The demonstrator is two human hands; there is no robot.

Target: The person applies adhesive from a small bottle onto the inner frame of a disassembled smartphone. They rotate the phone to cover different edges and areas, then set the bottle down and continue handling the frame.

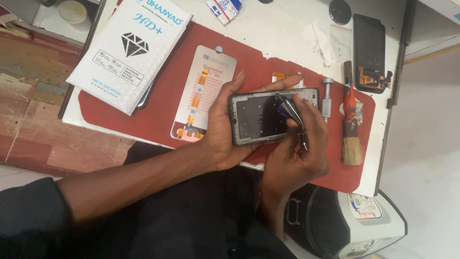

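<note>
My left hand [218, 129] grips a black phone frame [254, 117] from below and from the left, holding it flat above a red mat [158, 103]. The frame's inner side faces up, grey with small holes. My right hand [299, 153] holds metal tweezers [293, 117] with their tip resting on the frame's upper right part. Its fingers partly cover the frame's right edge.
A replacement screen with an orange flex cable [201, 91] lies on the mat, left of the frame. A white padded envelope [127, 50] sits upper left. A brush [351, 129], a metal tool [327, 98] and another black phone part [369, 50] lie to the right. The white table edge [383, 158] runs down the right.
</note>
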